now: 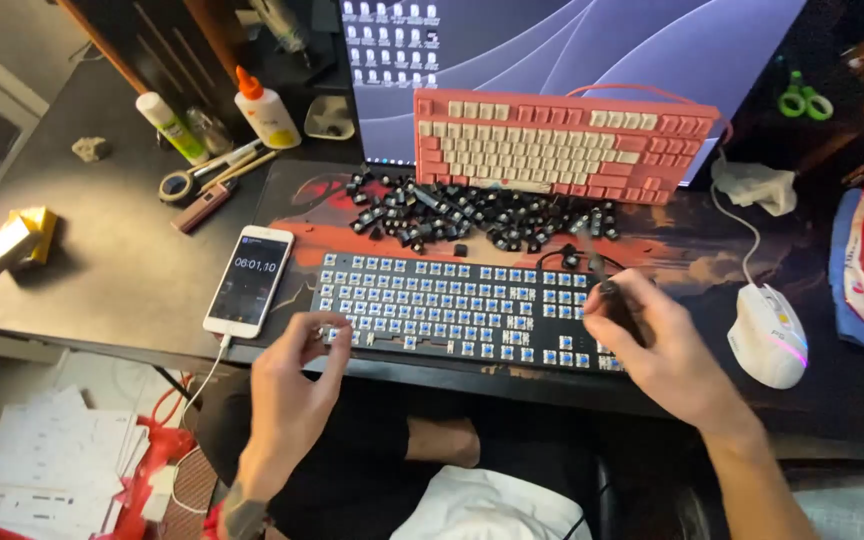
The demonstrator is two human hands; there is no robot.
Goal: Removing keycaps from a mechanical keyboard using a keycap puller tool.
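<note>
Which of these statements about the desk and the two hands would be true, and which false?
1. The black keyboard nearest the person has its keycaps off, showing blue switches. True.
2. The pink keyboard lies flat on the mat. False: it leans up against the monitor.
3. A pile of black keycaps lies between the two keyboards. True.
4. The right hand is empty. False: it holds a dark tool over the black keyboard's right end.
5. The phone lies right of the black keyboard. False: it lies to its left; the white mouse is on the right.
6. The left hand pinches something small at the keyboard's lower left corner. True.
</note>
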